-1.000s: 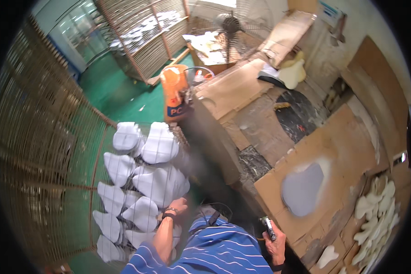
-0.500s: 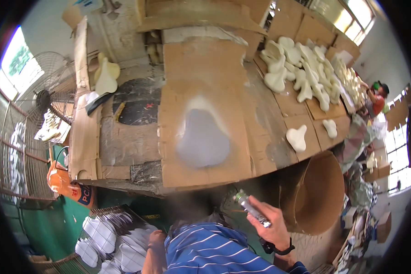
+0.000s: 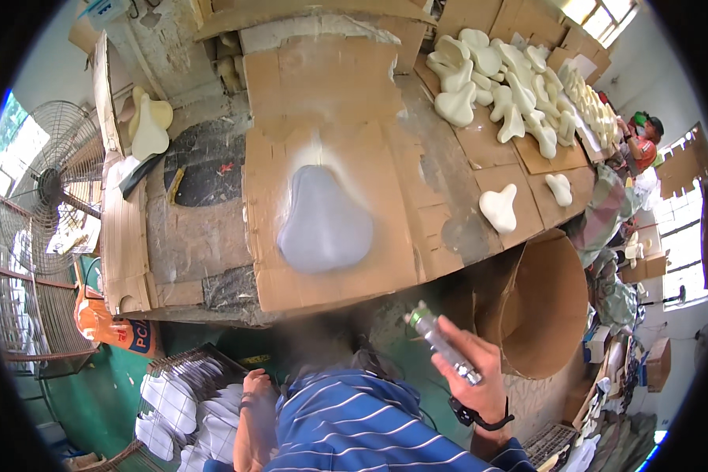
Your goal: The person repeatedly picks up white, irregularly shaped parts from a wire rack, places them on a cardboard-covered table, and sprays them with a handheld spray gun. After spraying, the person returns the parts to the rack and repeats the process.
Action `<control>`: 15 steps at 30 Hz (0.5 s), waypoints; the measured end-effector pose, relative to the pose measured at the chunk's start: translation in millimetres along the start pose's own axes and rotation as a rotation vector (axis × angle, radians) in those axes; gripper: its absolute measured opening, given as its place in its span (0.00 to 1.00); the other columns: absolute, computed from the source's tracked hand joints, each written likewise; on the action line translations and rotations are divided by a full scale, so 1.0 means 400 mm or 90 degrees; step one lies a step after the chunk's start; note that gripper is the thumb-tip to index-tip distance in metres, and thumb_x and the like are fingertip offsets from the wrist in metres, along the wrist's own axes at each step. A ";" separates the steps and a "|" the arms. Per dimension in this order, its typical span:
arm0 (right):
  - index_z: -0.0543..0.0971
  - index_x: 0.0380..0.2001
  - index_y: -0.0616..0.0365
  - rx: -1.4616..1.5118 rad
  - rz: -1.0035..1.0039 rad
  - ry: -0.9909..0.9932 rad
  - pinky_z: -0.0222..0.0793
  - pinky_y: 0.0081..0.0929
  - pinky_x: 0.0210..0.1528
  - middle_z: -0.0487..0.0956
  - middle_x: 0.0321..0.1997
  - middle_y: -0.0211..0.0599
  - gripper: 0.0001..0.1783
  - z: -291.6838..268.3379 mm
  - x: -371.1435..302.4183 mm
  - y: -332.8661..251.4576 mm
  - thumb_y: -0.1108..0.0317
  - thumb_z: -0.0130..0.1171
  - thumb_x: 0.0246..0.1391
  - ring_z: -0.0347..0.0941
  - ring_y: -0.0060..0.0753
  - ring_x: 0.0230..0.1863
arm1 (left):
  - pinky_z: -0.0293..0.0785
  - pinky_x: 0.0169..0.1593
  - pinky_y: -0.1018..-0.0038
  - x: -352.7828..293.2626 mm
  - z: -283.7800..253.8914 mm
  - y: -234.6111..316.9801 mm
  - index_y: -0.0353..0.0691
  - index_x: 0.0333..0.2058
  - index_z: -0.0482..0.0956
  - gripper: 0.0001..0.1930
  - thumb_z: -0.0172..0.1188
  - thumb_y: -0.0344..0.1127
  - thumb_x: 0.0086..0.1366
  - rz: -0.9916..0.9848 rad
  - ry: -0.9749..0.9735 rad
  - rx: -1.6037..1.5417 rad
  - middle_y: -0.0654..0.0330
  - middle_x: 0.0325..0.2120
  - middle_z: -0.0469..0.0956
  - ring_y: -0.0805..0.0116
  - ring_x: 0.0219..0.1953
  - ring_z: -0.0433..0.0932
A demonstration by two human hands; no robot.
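My right hand (image 3: 472, 370) grips a slim metal spray tool (image 3: 440, 343), its tip pointing up toward the workbench edge. Straight ahead, a pale grey pear-shaped painted patch (image 3: 324, 216) marks a cardboard sheet (image 3: 330, 157) on the bench. My left hand (image 3: 256, 387) hangs low at my left side, just above a wire rack of white pear-shaped foam pieces (image 3: 169, 405); whether it holds anything is hidden. A lone cream foam piece (image 3: 498, 207) lies on cardboard to the right, with a smaller one (image 3: 559, 189) beyond it.
A heap of cream foam pieces (image 3: 511, 86) covers the bench's far right. A cardboard drum (image 3: 554, 303) stands at my right. A metal fan (image 3: 47, 197) and an orange bag (image 3: 114, 330) are at left. Another person (image 3: 641, 141) works at the far right.
My view has swung from the rack of white pieces on the floor to the workbench. My right hand has risen with the spray tool; my left hand stays low by the rack.
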State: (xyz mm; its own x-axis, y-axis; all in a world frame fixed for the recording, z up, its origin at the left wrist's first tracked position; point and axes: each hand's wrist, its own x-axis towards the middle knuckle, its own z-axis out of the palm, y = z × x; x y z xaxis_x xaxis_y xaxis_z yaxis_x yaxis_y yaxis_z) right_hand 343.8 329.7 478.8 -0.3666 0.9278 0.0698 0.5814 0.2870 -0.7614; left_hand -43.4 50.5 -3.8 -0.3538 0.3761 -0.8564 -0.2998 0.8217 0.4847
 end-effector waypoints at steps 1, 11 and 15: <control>0.76 0.60 0.63 0.017 -0.008 0.025 0.76 0.32 0.38 0.82 0.37 0.48 0.32 0.003 0.013 0.003 0.81 0.69 0.48 0.81 0.47 0.33 | 0.81 0.37 0.65 -0.008 -0.008 -0.004 0.38 0.55 0.77 0.20 0.58 0.29 0.64 -0.007 0.006 0.024 0.53 0.41 0.85 0.60 0.38 0.85; 0.77 0.59 0.61 -0.011 0.038 -0.089 0.75 0.32 0.37 0.82 0.37 0.49 0.34 -0.042 -0.055 0.038 0.82 0.67 0.45 0.80 0.50 0.34 | 0.76 0.27 0.67 0.022 0.001 -0.096 0.38 0.55 0.77 0.20 0.59 0.28 0.63 -0.067 -0.025 -0.069 0.53 0.34 0.84 0.62 0.29 0.83; 0.78 0.58 0.63 0.015 0.096 0.019 0.76 0.30 0.39 0.83 0.38 0.48 0.32 -0.056 -0.047 0.027 0.82 0.68 0.46 0.82 0.45 0.35 | 0.76 0.26 0.66 0.039 -0.029 -0.134 0.38 0.55 0.76 0.20 0.61 0.28 0.64 -0.129 -0.102 -0.205 0.51 0.31 0.83 0.58 0.26 0.81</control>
State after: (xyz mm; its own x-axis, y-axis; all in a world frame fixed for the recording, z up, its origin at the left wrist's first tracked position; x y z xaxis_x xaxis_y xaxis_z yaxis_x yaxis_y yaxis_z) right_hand 373.1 320.8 483.6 -0.2540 0.9668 -0.0271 0.6109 0.1386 -0.7795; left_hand -43.1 7.2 -40.9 -0.1248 0.3028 -0.9448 -0.6207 0.7191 0.3124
